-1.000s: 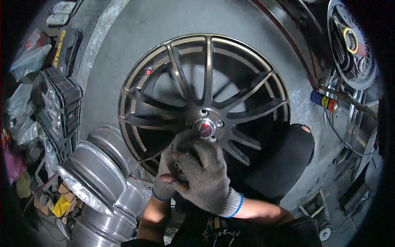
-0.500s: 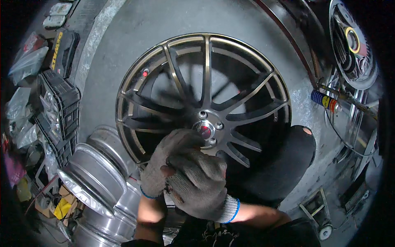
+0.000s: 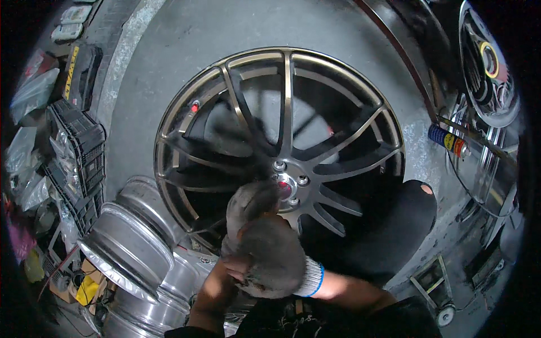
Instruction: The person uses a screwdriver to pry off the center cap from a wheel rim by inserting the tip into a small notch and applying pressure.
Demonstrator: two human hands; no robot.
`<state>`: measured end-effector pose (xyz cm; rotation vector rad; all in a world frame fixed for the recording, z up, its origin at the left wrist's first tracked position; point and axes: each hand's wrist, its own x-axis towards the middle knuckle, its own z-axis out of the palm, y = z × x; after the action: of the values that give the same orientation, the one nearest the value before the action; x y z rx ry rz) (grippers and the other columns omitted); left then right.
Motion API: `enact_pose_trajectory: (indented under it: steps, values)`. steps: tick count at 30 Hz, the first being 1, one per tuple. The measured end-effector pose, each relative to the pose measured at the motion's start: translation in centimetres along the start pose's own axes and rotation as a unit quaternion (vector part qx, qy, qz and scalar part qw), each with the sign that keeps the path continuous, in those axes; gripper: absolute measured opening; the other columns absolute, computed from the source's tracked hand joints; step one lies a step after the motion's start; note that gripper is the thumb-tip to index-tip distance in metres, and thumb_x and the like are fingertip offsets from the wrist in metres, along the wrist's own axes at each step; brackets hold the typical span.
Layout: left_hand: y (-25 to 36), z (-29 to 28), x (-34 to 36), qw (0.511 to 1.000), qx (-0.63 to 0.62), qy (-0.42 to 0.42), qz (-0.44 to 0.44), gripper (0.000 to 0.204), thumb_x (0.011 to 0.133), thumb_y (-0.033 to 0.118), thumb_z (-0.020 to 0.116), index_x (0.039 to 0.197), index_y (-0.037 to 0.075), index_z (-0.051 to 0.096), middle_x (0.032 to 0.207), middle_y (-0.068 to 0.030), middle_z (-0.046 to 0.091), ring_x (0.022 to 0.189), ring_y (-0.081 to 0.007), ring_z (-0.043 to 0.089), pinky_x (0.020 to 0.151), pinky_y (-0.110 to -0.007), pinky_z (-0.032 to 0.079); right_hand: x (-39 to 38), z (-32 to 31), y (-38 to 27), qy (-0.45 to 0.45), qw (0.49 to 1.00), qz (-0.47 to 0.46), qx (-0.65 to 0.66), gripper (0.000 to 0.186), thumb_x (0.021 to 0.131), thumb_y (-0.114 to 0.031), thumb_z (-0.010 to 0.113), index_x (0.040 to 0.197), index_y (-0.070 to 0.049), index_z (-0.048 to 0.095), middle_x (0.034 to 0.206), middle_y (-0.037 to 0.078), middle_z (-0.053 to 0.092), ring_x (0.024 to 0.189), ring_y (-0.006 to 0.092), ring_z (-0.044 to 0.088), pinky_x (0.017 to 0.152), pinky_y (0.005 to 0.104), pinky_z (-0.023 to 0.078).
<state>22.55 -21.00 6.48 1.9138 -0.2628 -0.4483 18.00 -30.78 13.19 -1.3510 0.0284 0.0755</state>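
Both my hands wear dirty grey knit work gloves and meet in front of my body, smeared by motion. My left hand is underneath, reaching over the near side of the wheel hub; its fingers are too blurred to read. My right hand, with a blue-edged white cuff, lies curled across my left hand and wrist. What its fingers close on is hidden. Just beyond the hands lies a dark bronze alloy wheel, face up without a tyre. Its hub has a red-centred cap ringed by bolt holes.
Bare silver wheel rims are stacked at the near left. Black plastic crates and a tool case line the left side. A blue spray can and a round tub are on the right. My knee flanks the wheel.
My hands have shifted; the right has slid down and left over the left wrist, covering the left cuff. Both gloves are more blurred. The wheel appears slightly larger in view.
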Motion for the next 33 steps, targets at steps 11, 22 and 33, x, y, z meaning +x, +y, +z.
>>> enact_pose_trajectory:
  steps: [11, 22, 33]
  values:
    - [-2.1, -0.1, -0.9, 0.977, 0.198, -0.054, 0.059, 0.041, 0.07, 0.02, 0.07, 0.11, 0.012, 0.071, 0.112, -0.0116, 0.069, 0.102, -0.0335, 0.065, 0.087, -0.045, 0.05, 0.5, -1.8, -0.5, -0.091, 0.99, 0.106, 0.018, 0.029, 0.084, -0.021, 0.072, 0.112, -0.013, 0.068, 0.101, 0.011, 0.064, 0.095, 0.0302, 0.06, 0.089, 0.0406, 0.048]
    - [-1.8, 0.4, -0.6, 0.983, 0.14, -0.014, 0.114, 0.043, 0.069, 0.017, 0.07, 0.112, 0.01, 0.071, 0.116, -0.0146, 0.068, 0.102, -0.0352, 0.065, 0.085, -0.048, 0.051, -1.5, -1.0, 1.8, -0.16, 0.983, 0.001, -0.09, 0.028, 0.088, -0.023, 0.067, 0.111, -0.007, 0.066, 0.121, 0.017, 0.061, 0.111, 0.0278, 0.058, 0.101, 0.0374, 0.043]
    - [-2.3, 1.0, -1.0, 0.976, 0.181, 0.018, 0.12, 0.038, 0.073, 0.013, 0.07, 0.111, 0.011, 0.071, 0.116, -0.0131, 0.067, 0.106, -0.0329, 0.064, 0.089, -0.045, 0.049, 0.0, -2.8, -0.6, -0.11, 0.985, -0.034, -0.131, 0.038, 0.075, -0.022, 0.074, 0.108, -0.006, 0.068, 0.115, 0.019, 0.061, 0.11, 0.0325, 0.058, 0.091, 0.0437, 0.048]
